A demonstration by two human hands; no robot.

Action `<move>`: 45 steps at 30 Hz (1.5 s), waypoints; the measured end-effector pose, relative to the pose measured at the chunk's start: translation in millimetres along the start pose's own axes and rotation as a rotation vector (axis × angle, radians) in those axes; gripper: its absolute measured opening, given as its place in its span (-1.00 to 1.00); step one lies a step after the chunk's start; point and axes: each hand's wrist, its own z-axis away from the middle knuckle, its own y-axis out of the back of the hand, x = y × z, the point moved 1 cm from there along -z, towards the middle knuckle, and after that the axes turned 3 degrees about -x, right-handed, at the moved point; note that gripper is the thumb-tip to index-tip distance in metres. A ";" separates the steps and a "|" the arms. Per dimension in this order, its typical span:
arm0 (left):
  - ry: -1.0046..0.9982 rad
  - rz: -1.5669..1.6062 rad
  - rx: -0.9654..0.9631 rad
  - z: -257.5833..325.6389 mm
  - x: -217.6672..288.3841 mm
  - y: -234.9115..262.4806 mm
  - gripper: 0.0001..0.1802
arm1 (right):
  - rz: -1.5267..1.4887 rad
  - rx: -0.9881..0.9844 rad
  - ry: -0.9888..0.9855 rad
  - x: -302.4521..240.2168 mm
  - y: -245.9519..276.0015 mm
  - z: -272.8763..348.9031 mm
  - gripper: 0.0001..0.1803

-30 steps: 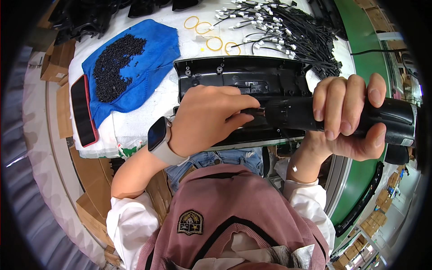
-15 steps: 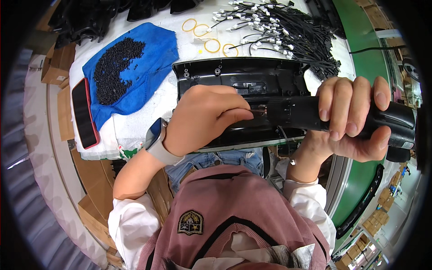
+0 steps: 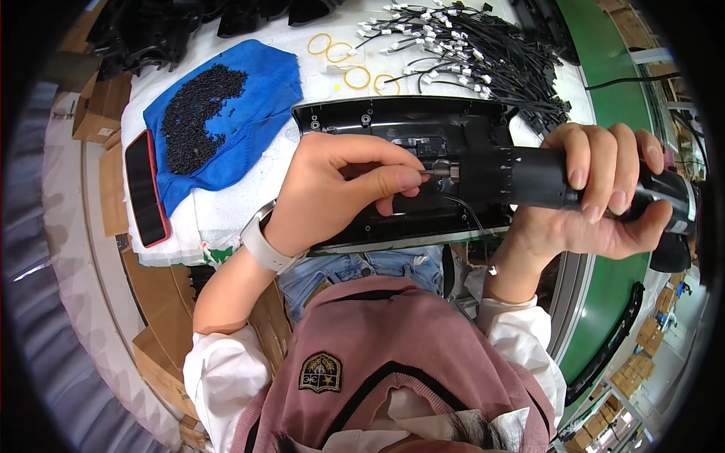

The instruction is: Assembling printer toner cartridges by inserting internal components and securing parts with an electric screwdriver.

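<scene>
In my right hand point(image 3: 604, 189) lies a black electric screwdriver point(image 3: 521, 177), the fingers wrapped round its body and its nose turned left. A metal chuck point(image 3: 445, 171) with a thin bit juts from that nose. My left hand point(image 3: 355, 177) pinches the end of the bit between thumb and forefinger; whether a screw sits there too is hidden by the fingertips. Below both hands a long black plastic housing point(image 3: 340, 121) rests on the table, hollow side up, with screw posts along its edges. A thin dark cable point(image 3: 472, 211) trails from it over the near edge.
Many small black screws point(image 3: 192, 124) lie on a blue cloth point(image 3: 264, 83), left of which is a red-edged phone point(image 3: 143, 189). Yellow rubber bands point(image 3: 356, 77) and a heap of black cables with white connectors point(image 3: 498, 64) lie beyond the housing. Black parts point(image 3: 151, 30) stand far left.
The screwdriver has shifted slightly right in my right hand. My left hand has turned, so its thumb and forefinger now show pinched at the bit's end.
</scene>
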 end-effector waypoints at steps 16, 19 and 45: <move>-0.111 -0.298 -0.070 -3.0 3.4 -0.7 -0.95 | -0.039 -0.064 -0.077 2.7 3.7 -6.2 -0.66; -0.149 -0.376 -0.045 -2.2 5.0 -1.2 -0.95 | -0.032 -0.082 -0.092 3.5 4.3 -5.6 -0.65; -0.228 -0.210 0.030 1.2 9.5 -5.5 -0.78 | 0.003 0.002 -0.059 -6.5 -3.9 0.5 -0.67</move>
